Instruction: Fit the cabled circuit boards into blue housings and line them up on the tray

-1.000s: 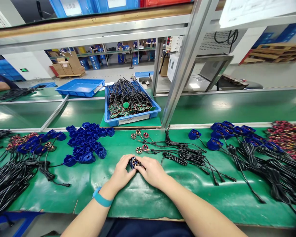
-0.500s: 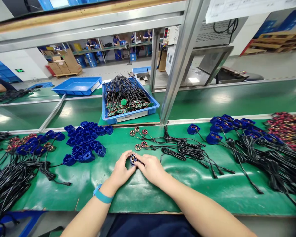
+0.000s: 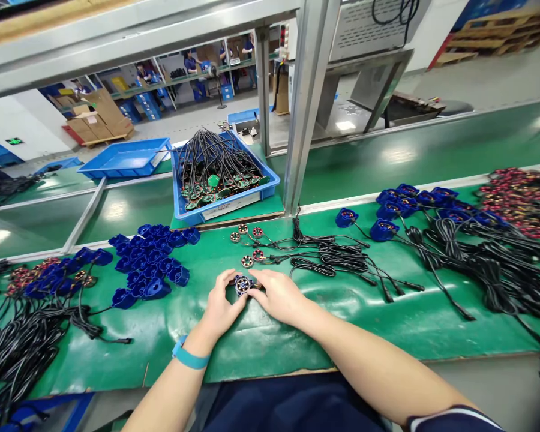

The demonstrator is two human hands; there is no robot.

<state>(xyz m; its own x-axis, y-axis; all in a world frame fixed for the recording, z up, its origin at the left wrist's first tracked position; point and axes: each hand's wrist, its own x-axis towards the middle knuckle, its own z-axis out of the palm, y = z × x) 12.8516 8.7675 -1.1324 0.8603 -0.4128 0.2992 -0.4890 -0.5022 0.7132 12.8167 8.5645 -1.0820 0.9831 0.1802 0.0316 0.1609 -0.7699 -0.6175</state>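
Observation:
A blue motor housing (image 3: 243, 285) with a wound stator showing in its open top is between my two hands, just above or on the green mat. My left hand (image 3: 220, 305) is closed round its left side, thumb at the near edge. From the other side my right hand (image 3: 279, 296) holds it, fingertips on the far edge and thumb at the near right. Part of the housing is hidden by my fingers. Just beyond lie several loose stators (image 3: 247, 261). Black cables (image 3: 328, 264) lie to the right of them.
Empty blue housings (image 3: 146, 258) are clustered on the left, beside black cable bundles (image 3: 27, 336). Housings fitted with cables (image 3: 384, 230) and a heap of stators (image 3: 519, 201) lie right. Behind stand a blue tray of wired circuit boards (image 3: 227, 209) and a metal post (image 3: 303, 108).
My right thumb and fingers have shifted from over the stator to the housing's right edge, so its top shows more fully. The camera view has tilted and shifted slightly.

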